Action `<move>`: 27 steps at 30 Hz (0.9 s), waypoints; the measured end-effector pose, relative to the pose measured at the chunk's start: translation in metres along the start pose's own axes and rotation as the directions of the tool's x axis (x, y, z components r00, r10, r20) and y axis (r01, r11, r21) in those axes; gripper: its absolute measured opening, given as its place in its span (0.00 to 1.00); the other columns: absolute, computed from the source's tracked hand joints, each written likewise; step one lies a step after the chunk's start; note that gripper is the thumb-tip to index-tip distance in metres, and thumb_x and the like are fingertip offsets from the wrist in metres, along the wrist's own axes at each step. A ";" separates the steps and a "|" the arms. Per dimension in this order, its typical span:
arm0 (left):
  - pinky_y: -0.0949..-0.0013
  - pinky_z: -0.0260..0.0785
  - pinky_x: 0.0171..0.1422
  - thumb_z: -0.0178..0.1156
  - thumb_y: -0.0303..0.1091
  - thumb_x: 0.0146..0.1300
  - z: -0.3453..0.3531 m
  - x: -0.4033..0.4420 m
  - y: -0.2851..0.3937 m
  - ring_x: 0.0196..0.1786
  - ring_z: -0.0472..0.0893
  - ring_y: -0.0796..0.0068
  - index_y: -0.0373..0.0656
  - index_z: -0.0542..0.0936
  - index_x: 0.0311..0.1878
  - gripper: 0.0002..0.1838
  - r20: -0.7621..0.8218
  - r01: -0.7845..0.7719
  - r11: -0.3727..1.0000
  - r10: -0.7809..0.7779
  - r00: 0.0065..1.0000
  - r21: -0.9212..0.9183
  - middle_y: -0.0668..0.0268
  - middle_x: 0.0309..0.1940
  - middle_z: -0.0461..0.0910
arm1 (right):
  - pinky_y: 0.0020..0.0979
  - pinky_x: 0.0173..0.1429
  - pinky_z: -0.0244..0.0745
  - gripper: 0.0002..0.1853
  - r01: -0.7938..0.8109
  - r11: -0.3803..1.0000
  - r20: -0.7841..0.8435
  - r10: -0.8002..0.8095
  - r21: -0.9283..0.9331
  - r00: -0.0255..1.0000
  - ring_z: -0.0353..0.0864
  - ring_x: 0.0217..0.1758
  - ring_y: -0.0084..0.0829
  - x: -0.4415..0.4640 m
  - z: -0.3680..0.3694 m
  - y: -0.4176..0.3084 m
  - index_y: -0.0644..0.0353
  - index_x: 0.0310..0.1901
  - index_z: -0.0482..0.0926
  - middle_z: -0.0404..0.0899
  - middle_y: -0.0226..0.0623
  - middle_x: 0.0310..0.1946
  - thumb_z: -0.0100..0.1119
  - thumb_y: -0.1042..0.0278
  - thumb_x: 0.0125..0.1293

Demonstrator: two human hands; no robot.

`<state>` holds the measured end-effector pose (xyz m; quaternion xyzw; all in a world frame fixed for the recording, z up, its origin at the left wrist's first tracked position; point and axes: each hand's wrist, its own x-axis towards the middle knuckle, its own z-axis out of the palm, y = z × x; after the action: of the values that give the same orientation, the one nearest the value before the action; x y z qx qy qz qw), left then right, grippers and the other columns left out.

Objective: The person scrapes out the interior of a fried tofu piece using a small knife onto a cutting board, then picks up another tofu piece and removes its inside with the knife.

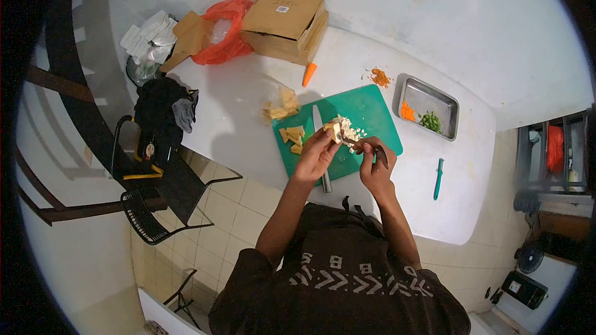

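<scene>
Over the green cutting board (379, 111), my left hand (318, 156) holds a pale yellow piece of food (336, 131). My right hand (376, 164) grips a small dark tool (352, 141), whose tip is at that piece; its exact shape is hard to make out. Small whitish bits (351, 130) lie in a pile on the board beyond my hands. A knife (317, 119) rests on the board, passing partly under my left hand. To its left are several yellow pieces (292, 133), and a clear bag (282, 105) of similar pieces touches the board's upper left corner.
A metal tray (428, 108) with orange and green bits stands right of the board. A green-handled peeler (439, 179) lies below it. Further back are orange scraps (379, 77), a carrot piece (309, 75), a cardboard box (282, 22) and a red bag (223, 49). A chair (180, 195) stands left.
</scene>
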<state>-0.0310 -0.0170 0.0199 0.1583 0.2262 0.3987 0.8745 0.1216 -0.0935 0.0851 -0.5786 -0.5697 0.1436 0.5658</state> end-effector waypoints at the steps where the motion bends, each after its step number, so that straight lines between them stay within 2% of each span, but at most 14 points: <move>1: 0.70 0.77 0.66 0.55 0.33 0.78 -0.004 0.002 0.000 0.61 0.81 0.73 0.36 0.74 0.65 0.18 0.004 -0.010 1.000 0.010 1.000 0.001 0.62 0.58 0.80 | 0.34 0.32 0.77 0.05 0.023 1.000 -0.018 -0.024 -0.007 1.000 0.84 0.26 0.39 0.000 -0.001 0.000 0.65 0.35 0.79 0.83 0.44 0.28 0.54 0.80 0.70; 5: 0.70 0.77 0.66 0.54 0.33 0.78 0.005 -0.002 -0.002 0.61 0.80 0.73 0.37 0.73 0.66 0.18 -0.006 0.024 1.000 -0.024 1.000 0.003 0.61 0.58 0.80 | 0.35 0.32 0.76 0.05 -0.006 1.000 0.021 0.006 -0.017 1.000 0.84 0.26 0.40 0.000 0.000 0.001 0.65 0.36 0.79 0.83 0.44 0.28 0.54 0.80 0.69; 8: 0.70 0.77 0.66 0.54 0.33 0.78 0.000 -0.001 -0.002 0.62 0.80 0.73 0.37 0.72 0.66 0.19 -0.025 0.001 1.000 -0.001 1.000 0.010 0.61 0.59 0.79 | 0.35 0.32 0.76 0.05 -0.004 1.000 -0.028 0.004 0.010 1.000 0.83 0.26 0.41 0.001 -0.002 0.000 0.65 0.36 0.79 0.83 0.43 0.28 0.54 0.80 0.69; 10: 0.70 0.77 0.66 0.55 0.33 0.78 0.003 -0.002 -0.002 0.63 0.79 0.72 0.37 0.72 0.66 0.19 -0.028 0.003 1.000 -0.003 1.000 -0.020 0.61 0.60 0.78 | 0.35 0.32 0.76 0.05 -0.029 0.999 0.038 0.030 -0.023 0.999 0.84 0.26 0.40 0.001 -0.001 0.003 0.64 0.36 0.80 0.83 0.43 0.28 0.54 0.80 0.69; 16: 0.70 0.77 0.66 0.55 0.33 0.77 0.004 -0.001 0.000 0.63 0.79 0.73 0.37 0.73 0.66 0.18 -0.015 -0.008 1.000 0.008 1.000 -0.016 0.62 0.60 0.79 | 0.34 0.33 0.77 0.05 0.006 1.000 0.014 -0.006 -0.016 1.000 0.84 0.27 0.40 0.000 0.000 0.001 0.65 0.36 0.79 0.83 0.43 0.28 0.54 0.80 0.69; 20: 0.70 0.77 0.66 0.55 0.32 0.77 0.003 -0.001 0.000 0.62 0.80 0.73 0.38 0.73 0.66 0.18 -0.005 -0.009 1.000 0.008 1.000 -0.015 0.62 0.59 0.79 | 0.33 0.33 0.77 0.04 -0.037 0.999 0.010 0.037 0.015 0.999 0.84 0.27 0.40 0.000 0.001 0.004 0.65 0.36 0.79 0.83 0.43 0.28 0.55 0.80 0.69; 22: 0.70 0.76 0.68 0.55 0.32 0.77 0.004 -0.002 0.000 0.62 0.80 0.73 0.38 0.73 0.66 0.18 -0.021 -0.016 1.000 0.016 1.000 -0.003 0.62 0.60 0.79 | 0.33 0.34 0.78 0.05 0.023 1.000 -0.011 -0.022 0.012 1.000 0.85 0.28 0.39 0.001 -0.001 0.002 0.65 0.37 0.79 0.83 0.43 0.29 0.54 0.81 0.69; 26: 0.69 0.75 0.70 0.54 0.33 0.78 0.005 -0.001 -0.003 0.64 0.79 0.73 0.37 0.72 0.66 0.18 -0.007 0.003 1.000 -0.003 1.000 -0.009 0.62 0.61 0.78 | 0.32 0.34 0.78 0.05 -0.029 1.000 0.029 0.028 0.012 0.999 0.86 0.29 0.38 0.003 -0.001 0.001 0.66 0.37 0.79 0.83 0.44 0.29 0.53 0.81 0.70; 27: 0.67 0.74 0.71 0.55 0.31 0.77 0.007 -0.002 -0.002 0.64 0.79 0.71 0.36 0.73 0.66 0.18 -0.017 0.001 1.000 -0.001 1.000 -0.027 0.61 0.60 0.78 | 0.32 0.35 0.79 0.05 -0.020 0.999 -0.016 0.021 0.026 1.000 0.86 0.28 0.37 0.003 -0.001 0.000 0.67 0.36 0.79 0.83 0.44 0.28 0.53 0.80 0.70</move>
<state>-0.0278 -0.0206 0.0254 0.1429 0.2282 0.4027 0.8748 0.1236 -0.0913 0.0872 -0.5783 -0.5571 0.1519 0.5764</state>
